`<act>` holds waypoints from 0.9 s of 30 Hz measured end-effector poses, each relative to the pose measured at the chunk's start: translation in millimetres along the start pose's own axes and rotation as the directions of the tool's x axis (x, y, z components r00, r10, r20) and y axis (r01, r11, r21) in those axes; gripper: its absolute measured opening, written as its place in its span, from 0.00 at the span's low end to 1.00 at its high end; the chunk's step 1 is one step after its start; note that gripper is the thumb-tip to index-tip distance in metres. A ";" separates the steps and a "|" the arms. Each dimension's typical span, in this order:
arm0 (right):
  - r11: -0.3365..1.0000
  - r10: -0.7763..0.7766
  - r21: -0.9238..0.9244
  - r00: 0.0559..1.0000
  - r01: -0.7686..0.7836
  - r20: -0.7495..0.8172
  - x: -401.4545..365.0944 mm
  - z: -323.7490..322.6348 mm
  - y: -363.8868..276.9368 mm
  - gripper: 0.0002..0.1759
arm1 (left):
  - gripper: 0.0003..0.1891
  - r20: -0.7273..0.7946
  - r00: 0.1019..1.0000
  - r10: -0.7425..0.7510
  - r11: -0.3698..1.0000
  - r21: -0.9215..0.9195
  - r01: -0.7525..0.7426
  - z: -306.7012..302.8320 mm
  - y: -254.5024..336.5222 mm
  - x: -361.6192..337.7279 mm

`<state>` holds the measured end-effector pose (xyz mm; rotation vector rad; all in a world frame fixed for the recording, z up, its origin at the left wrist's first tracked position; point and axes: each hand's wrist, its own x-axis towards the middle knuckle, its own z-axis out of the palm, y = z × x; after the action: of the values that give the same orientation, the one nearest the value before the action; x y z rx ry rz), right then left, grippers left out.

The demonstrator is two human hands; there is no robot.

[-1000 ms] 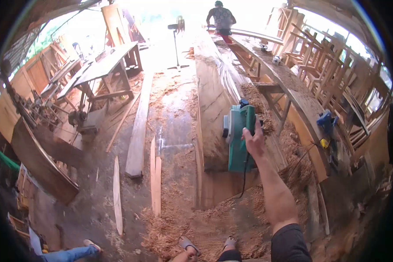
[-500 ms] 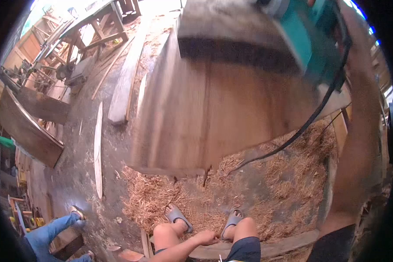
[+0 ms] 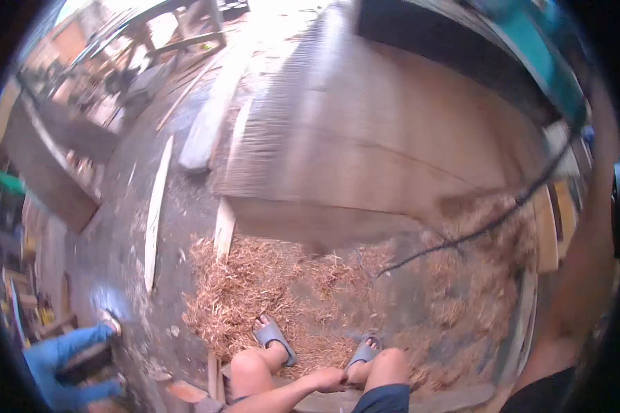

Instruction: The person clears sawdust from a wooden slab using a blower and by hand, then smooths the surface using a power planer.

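A teal electric planer (image 3: pixel 541 58) with a black cord (image 3: pixel 492 224) is at the upper right. My right arm stretches up to it, and my right hand (image 3: pixel 589 69) is blurred at the tool, its fingers mostly hidden. Beside the teal body runs a broad dark slab-like edge (image 3: pixel 455 45). Below lies a large, thick brown wooden board (image 3: pixel 393 138), smeared by motion. Near my knees, my left hand (image 3: pixel 329 378) rests low with curled fingers; what it holds, if anything, cannot be made out.
Curly wood shavings (image 3: pixel 255 275) cover the floor around my sandalled feet. Long planks (image 3: pixel 217 117) and a thin pale strip (image 3: pixel 158 213) lie to the left. A person in blue jeans (image 3: pixel 65 351) is at the lower left. A workbench (image 3: pixel 165 27) stands behind.
The planer and my right arm have shifted to the right in view. The board appears higher and turned, with its near edge now showing. My left hand has hardly moved.
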<state>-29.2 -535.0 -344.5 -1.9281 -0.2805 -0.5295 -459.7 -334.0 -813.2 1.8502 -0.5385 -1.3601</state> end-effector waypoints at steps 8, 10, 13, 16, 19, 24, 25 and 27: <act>0.997 0.030 -0.078 1.000 -0.031 -0.008 -0.1 -13.0 3.6 0.19 | 0.21 -0.153 0.988 0.026 0.999 -0.025 -0.030 0.1 8.5 19.5; 0.996 0.028 -0.089 0.999 -0.030 -0.022 6.3 -14.2 0.5 0.19 | 0.19 -0.225 0.969 0.101 0.990 -0.076 -0.121 -22.7 18.6 6.4; 0.995 0.034 -0.097 0.999 -0.036 -0.024 12.8 -11.9 -5.5 0.19 | 0.13 -0.224 0.970 0.092 0.986 -0.119 -0.121 -44.4 21.7 -16.8; 0.992 0.068 -0.101 0.998 -0.069 -0.016 17.6 -4.1 -13.1 0.19 | 0.13 -0.089 0.993 0.078 0.996 -0.046 -0.082 -25.7 2.3 3.2; 0.987 0.128 -0.098 0.992 -0.129 -0.013 29.0 -4.8 -38.4 0.19 | 0.14 -0.175 0.980 0.097 0.993 -0.049 -0.107 -10.6 -11.2 -1.5; 0.947 0.314 -0.071 0.949 -0.312 0.011 44.1 0.1 -104.2 0.19 | 0.17 -0.342 0.938 0.051 0.978 -0.173 -0.116 -33.2 15.9 -94.7; 0.920 0.390 -0.064 0.920 -0.387 0.031 39.4 1.1 -117.1 0.18 | 0.18 -0.392 0.920 0.022 0.963 -0.239 -0.125 -41.5 33.7 -137.4; 0.893 0.446 -0.111 0.890 -0.436 0.089 42.8 -6.1 -123.2 0.17 | 0.20 -0.509 0.860 -0.046 0.924 -0.348 -0.156 -76.0 55.2 -209.8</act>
<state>-45.8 -492.5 -222.2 -2.0284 0.1179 -0.1302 -455.1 -193.8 -631.2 1.7504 -0.0411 -0.8030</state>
